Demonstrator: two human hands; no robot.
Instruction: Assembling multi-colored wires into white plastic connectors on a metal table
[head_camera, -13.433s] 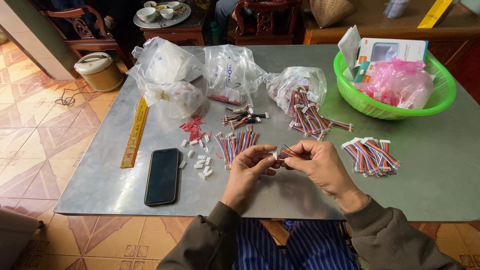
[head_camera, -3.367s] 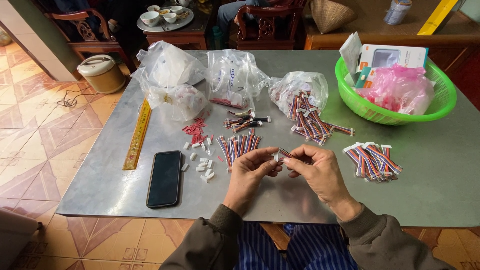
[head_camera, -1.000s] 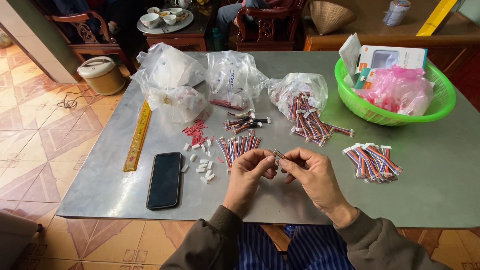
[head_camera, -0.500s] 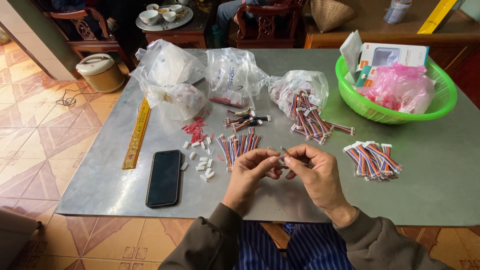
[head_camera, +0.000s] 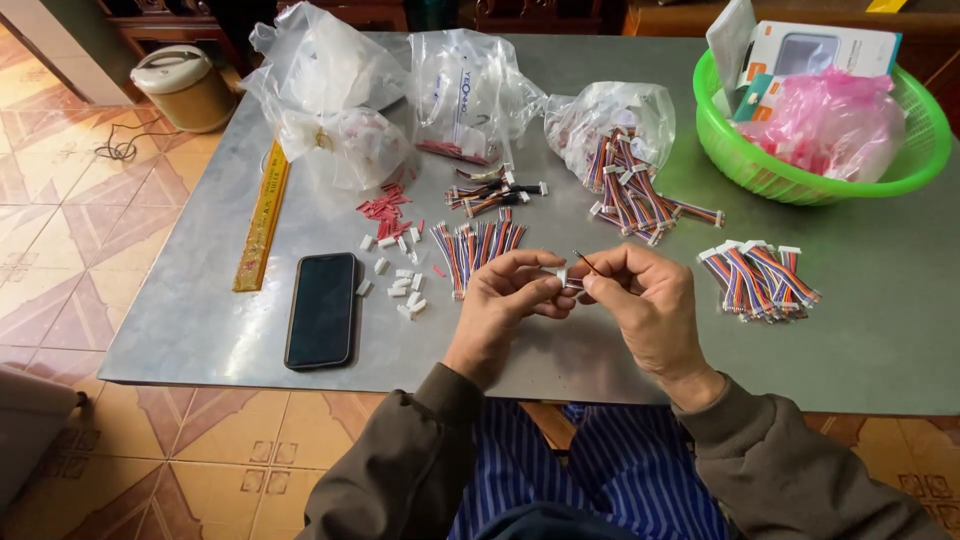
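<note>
Where hands pinch connector: phone left, wire bundle right.

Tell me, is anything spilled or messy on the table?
A bit. Striped wires spill out of an open plastic bag, and small white plugs lie scattered beside the phone. Nothing looks broken. The left hand and right hand pinch one small white plug between them.
</note>
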